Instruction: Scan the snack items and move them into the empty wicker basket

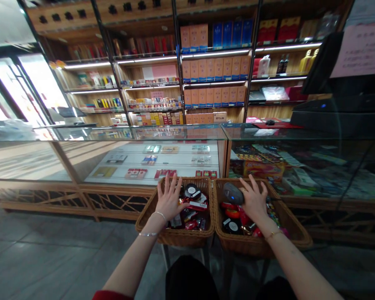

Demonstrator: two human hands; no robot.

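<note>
Two wicker baskets stand side by side in front of me, the left basket (187, 238) and the right basket (243, 245), both with small packaged items inside. My left hand (169, 198) is spread over the left part of the left basket, fingers apart, beside a round black container (192, 191) and a red packet (195, 204). Over the right basket, my right hand (253, 199) has its fingers apart, next to a dark rounded device (233, 193) with a blue light. Whether its fingers touch the device is unclear. Another black round container (231, 226) lies below the device.
Behind the baskets runs a glass display counter (137, 133) with small packs inside. Shelves (217, 52) of boxes and bottles line the wall. A dark monitor (323, 62) with a pink paper stands at the right. My knees are below the baskets.
</note>
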